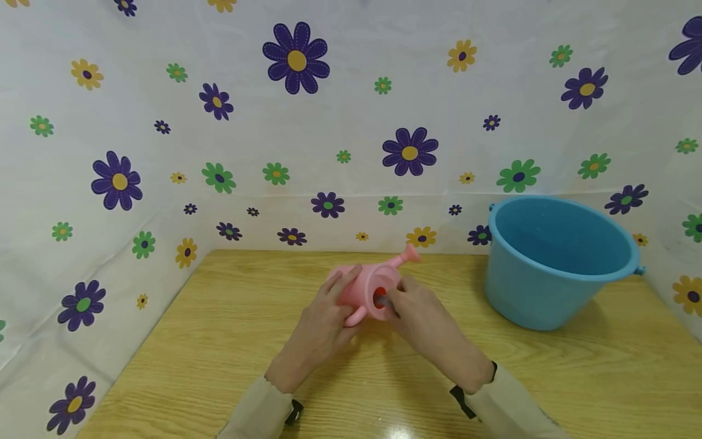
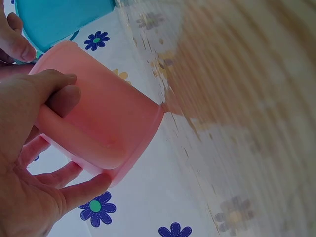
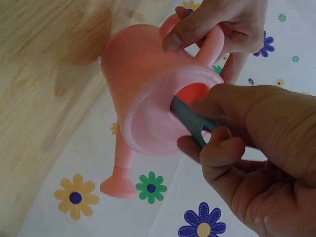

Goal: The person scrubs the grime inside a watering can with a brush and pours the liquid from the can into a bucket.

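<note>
A pink watering can [image 1: 358, 289] lies tilted over the wooden table, its opening facing my right hand and its spout pointing away. My left hand [image 1: 327, 317] grips it by the handle, with the thumb at the handle and the other fingers spread along the body in the left wrist view. My right hand [image 1: 430, 326] pinches a flat grey-green handle [image 3: 191, 118] with a hole near its end. The far end of that piece goes into the can's opening and is hidden, so its kind cannot be told. Red shows inside the opening.
A large blue bucket [image 1: 548, 299] stands at the right of the wooden table [image 1: 219, 341]. A white sheet [image 1: 351, 110] printed with flowers hangs behind the table and along its sides.
</note>
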